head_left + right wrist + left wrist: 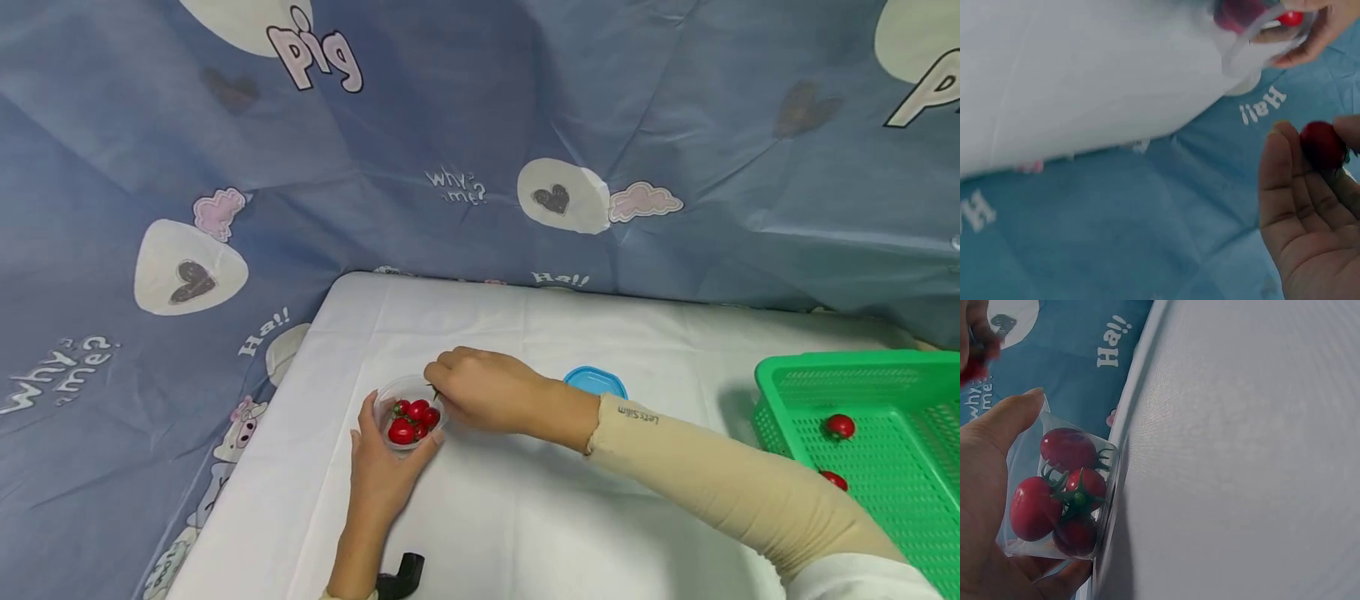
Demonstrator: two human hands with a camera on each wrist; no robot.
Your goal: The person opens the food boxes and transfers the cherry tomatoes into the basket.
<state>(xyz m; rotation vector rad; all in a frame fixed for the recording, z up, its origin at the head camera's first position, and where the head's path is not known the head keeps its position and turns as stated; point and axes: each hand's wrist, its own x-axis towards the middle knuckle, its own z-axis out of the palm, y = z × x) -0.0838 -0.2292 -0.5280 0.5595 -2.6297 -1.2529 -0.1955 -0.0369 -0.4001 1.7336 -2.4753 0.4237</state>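
My left hand [384, 471] grips a clear plastic container [388, 390], thumb on one side and fingers round the other. Several red cherry tomatoes [1035, 509] with green stems lie inside it, seen through its wall in the left wrist view. Just above the container's right rim is my right hand [480, 390]. Between thumb and fingertips it pinches another cherry tomato [1322, 145], clear of the container; the head view mostly hides this one behind the hand.
A blue lid [596, 381] lies on the white-covered table behind my right forearm. To the right stands a green plastic basket [847, 361], with a loose tomato [839, 427] and another partly covered tomato [834, 480] inside. A black object [405, 575] is beside my left wrist.
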